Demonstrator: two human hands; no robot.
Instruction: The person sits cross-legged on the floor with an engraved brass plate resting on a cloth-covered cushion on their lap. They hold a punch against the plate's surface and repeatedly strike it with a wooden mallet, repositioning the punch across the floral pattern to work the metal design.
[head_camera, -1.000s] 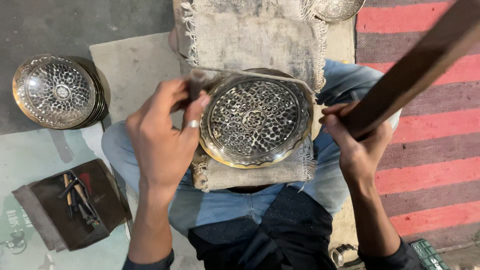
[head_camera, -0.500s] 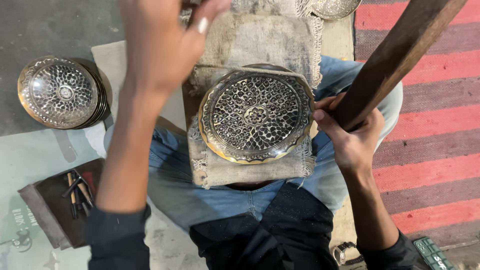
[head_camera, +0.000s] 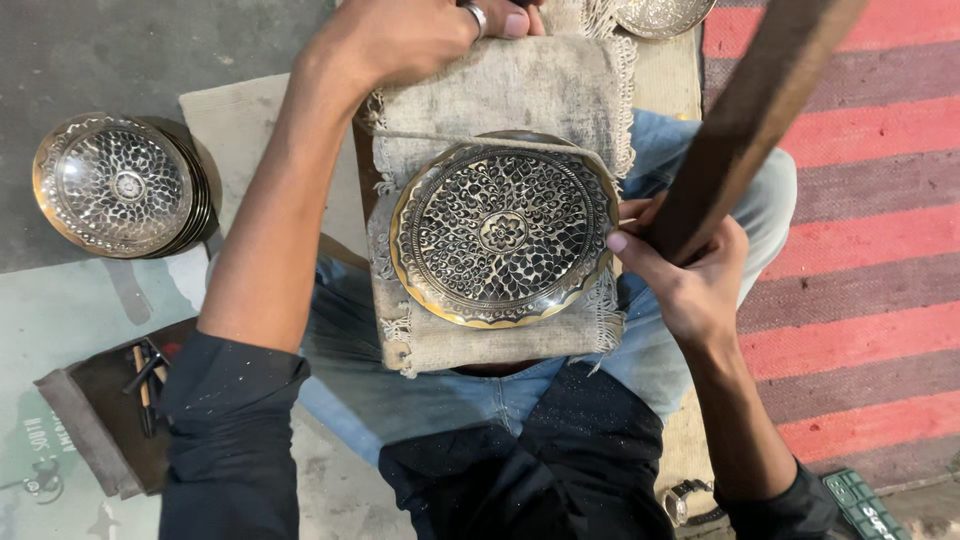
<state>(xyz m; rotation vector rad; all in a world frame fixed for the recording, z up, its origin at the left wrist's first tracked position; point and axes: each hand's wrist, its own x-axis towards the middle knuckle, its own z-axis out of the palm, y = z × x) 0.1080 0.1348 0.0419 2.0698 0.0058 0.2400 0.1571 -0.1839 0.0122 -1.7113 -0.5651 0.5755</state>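
Note:
A round brass plate (head_camera: 503, 232) with dark engraved floral patterning lies flat on a folded burlap cloth (head_camera: 500, 85) across my lap. My left hand (head_camera: 420, 35), wearing a ring, reaches past the plate to the cloth's far end; its fingers curl at the frame's top edge, and what they hold is hidden. My right hand (head_camera: 690, 280) sits at the plate's right rim, closed around a thick dark wooden stick (head_camera: 750, 120) that slants up to the top right.
A stack of similar engraved plates (head_camera: 120, 185) sits on the floor at left. A dark open case with small tools (head_camera: 110, 410) lies at lower left. Another plate (head_camera: 665, 15) shows at the top. A red striped mat (head_camera: 860, 250) is on the right.
My left hand has left the plate's left rim and stretched forward over the cloth to its far end. My right hand keeps hold of the stick beside the plate.

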